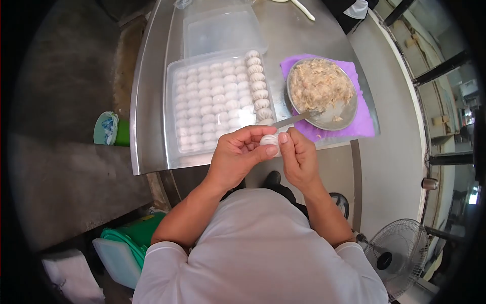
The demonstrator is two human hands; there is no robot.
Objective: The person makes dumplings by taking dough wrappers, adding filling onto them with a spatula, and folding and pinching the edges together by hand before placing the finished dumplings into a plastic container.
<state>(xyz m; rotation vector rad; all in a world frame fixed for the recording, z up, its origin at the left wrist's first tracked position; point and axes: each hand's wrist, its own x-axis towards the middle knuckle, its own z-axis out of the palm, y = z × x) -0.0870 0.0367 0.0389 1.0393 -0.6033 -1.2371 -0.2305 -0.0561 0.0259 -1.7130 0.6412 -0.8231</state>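
Note:
A small white dumpling [270,142] is held between my two hands, above the near edge of the metal table. My left hand [237,152] pinches it from the left with thumb and fingers. From the right, the thumb and curled fingers of my right hand [299,154] press on it. Just beyond stands a clear plastic tray [170,119] with rows of white dumplings; its right column [258,86] shows pleats. A metal bowl [344,124] of pale minced filling [321,83] rests on a purple cloth [365,109]. A flat metal spatula [291,120] reaches from the bowl towards my hands.
Behind the tray lies a clear plastic lid [223,30] on the metal table [152,91]. A standing fan [397,253] is at the lower right. Green bins [144,228] stand at the lower left. Part of another person [349,12] shows at the far edge.

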